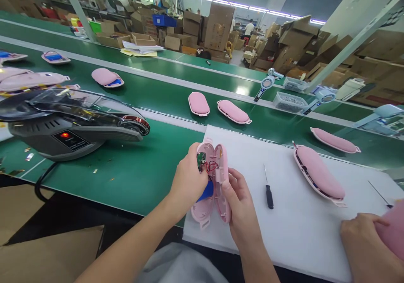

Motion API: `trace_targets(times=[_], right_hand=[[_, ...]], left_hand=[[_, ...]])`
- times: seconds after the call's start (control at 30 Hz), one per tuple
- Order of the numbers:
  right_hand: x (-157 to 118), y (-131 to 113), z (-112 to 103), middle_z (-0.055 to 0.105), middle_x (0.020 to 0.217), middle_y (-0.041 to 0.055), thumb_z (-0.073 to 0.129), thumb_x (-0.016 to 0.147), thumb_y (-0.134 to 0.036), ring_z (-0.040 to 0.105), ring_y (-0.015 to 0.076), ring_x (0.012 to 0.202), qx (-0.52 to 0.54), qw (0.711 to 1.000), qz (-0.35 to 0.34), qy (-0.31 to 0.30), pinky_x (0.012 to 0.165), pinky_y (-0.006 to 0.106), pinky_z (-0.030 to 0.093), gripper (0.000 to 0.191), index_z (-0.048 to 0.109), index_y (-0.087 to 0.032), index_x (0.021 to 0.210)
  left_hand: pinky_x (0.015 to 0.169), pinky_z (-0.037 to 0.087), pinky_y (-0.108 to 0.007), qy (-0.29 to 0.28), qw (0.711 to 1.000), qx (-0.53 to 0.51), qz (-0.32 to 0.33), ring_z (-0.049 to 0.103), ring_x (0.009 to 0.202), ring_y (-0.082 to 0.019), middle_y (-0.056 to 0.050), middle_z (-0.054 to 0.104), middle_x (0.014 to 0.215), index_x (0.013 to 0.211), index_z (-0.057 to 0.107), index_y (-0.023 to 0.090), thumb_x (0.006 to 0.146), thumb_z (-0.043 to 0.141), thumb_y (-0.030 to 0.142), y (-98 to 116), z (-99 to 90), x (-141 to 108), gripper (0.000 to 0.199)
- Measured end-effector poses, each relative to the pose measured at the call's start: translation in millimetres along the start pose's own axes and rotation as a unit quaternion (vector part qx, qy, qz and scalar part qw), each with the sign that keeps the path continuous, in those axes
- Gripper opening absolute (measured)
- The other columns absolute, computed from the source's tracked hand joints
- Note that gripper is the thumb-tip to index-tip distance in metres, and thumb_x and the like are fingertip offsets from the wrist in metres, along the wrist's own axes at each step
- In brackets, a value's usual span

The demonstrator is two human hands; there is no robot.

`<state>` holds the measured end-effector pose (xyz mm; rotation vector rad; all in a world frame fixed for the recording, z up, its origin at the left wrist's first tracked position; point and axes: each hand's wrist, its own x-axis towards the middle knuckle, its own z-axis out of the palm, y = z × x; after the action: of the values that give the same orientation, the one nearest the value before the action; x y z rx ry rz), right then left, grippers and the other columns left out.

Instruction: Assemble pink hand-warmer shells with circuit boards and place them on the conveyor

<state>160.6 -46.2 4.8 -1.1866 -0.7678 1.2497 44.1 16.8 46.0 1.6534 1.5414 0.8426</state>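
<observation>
An opened pink case (223, 203) is held up over the left edge of the white mat. My left hand (190, 178) grips its left half, which carries a green circuit board (201, 160) and a blue battery (206, 191). Around the right half, the fingers of my right hand (239, 199) are closed, thumb on the inner rim. Red wires (211, 165) run between the two halves. A black-handled screwdriver (269, 197) lies on the mat to the right of my right hand.
A grey tape dispenser (72, 136) stands at the left. Several pink cases lie along the green belt (164, 89). Another pink case (320, 173) rests on the white mat (287, 232). A co-worker's hand (366, 245) holds a pink piece at the right edge.
</observation>
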Motion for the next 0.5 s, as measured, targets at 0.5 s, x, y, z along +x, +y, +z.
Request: trace_targets(times=[0.5], right_hand=[[-6.0, 24.2, 0.1, 0.053, 0.138, 0.0051, 0.059, 0.089, -0.047, 0.049, 0.0262, 0.126, -0.003, 0.998, -0.066, -0.008, 0.107, 0.041, 0.042, 0.048, 0.052, -0.026, 0.131]], left_hand=[[0.063, 0.042, -0.025, -0.098, 0.892, -0.441, -0.023, 0.053, 0.068, -0.012, 0.003, 0.06, 0.086, 0.109, 0.051, 0.027, 0.058, 0.06, 0.011, -13.4, 11.8, -0.6, 0.054]])
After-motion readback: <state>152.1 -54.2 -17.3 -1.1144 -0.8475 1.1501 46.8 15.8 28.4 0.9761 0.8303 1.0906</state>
